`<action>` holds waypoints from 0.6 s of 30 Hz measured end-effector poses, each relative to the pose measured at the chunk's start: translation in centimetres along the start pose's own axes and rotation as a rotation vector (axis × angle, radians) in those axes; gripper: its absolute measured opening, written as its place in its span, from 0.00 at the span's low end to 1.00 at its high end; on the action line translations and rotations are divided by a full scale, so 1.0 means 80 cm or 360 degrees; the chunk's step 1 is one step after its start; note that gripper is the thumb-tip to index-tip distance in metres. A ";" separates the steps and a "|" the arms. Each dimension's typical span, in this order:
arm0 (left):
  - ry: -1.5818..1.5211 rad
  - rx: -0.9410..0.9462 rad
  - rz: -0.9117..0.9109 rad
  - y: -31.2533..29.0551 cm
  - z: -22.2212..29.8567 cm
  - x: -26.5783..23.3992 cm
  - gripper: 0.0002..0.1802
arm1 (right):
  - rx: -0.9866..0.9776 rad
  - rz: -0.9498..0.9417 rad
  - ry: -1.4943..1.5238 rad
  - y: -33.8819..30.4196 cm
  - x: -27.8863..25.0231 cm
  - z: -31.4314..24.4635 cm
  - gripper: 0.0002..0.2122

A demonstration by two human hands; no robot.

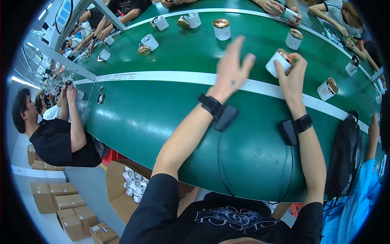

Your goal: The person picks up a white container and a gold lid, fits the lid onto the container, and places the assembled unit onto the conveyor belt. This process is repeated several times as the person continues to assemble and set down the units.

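My right hand (293, 81) grips a white cylinder with a gold-coloured rim (274, 66), thumb and fingers closed on its upper end, and holds it tilted above the far green strip. To its left, my left hand (232, 70) is stretched out with fingers apart and nothing in it. Just beyond that hand stands another white and gold cylinder (222, 32). A similar upright cylinder (293, 40) is behind my right hand. Off to the right, a tilted cylinder with a gold top (326, 89) shows a window in its side.
Several white pieces with gold caps beside them, such as this cylinder (149, 42), lie along the green belt (178, 53). A white rail (162, 76) divides it from the near surface. A black backpack (343, 154) sits at right; a box of white parts (115, 183) is below left. People work around.
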State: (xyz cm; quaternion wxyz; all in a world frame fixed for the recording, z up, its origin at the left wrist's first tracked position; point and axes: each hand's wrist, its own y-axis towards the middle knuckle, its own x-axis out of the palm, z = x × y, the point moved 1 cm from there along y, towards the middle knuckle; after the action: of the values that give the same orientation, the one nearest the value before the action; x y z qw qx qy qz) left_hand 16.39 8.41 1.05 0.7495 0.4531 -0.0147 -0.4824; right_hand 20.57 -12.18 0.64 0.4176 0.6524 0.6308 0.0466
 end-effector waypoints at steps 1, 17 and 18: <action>0.0090 -0.0168 0.0137 0.011 -0.027 -0.020 0.34 | -0.0025 0.0055 -0.0080 0.010 -0.007 0.010 0.20; 0.0908 -0.1128 0.0904 0.027 -0.265 -0.266 0.34 | -0.0179 0.0334 -0.0245 -0.007 -0.031 0.006 0.11; 0.0875 -0.1201 0.0944 0.027 -0.259 -0.263 0.32 | -0.0127 0.0281 -0.0178 -0.014 -0.030 0.001 0.11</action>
State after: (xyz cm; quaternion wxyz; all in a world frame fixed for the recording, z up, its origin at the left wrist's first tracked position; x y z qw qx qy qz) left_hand 16.19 37.97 -0.94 0.9398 0.2389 0.2284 -0.0863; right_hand 19.27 -14.47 1.06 0.4721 0.6898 0.5441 0.0720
